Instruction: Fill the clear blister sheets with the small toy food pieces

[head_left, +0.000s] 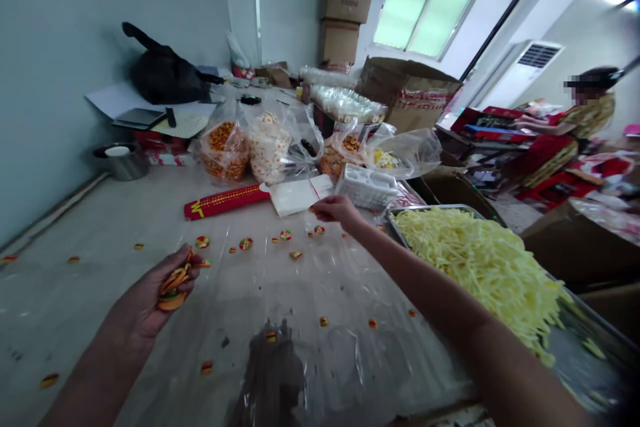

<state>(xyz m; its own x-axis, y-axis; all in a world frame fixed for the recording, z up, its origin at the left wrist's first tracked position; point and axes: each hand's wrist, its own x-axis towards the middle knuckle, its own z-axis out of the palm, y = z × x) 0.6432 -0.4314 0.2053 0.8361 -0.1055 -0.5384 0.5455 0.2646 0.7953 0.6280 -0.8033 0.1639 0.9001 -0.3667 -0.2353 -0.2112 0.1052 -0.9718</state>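
Note:
My left hand (159, 290), at the left of the table, is closed around a bunch of small hamburger-shaped pieces (175, 288), orange with green and dark layers. Farther out, my right hand (334, 209) pinches a small orange piece (314, 209) just in front of a white sheet (300, 195); its exact shape is mostly hidden by the fingers. Clear plastic film (260, 290) covers the tabletop between my arms. On it lie scattered small burger pieces, such as one burger piece (271, 336), and round pizza-like pieces, such as one pizza piece (245, 244).
A red printed sleeve (227, 201) lies beyond the film. Behind it stand filled clear bags (225, 150) and a white plastic basket (367, 187). At right, a metal tray (395, 223) holds pale yellow strips (475, 267). A person (590, 107) works in the background.

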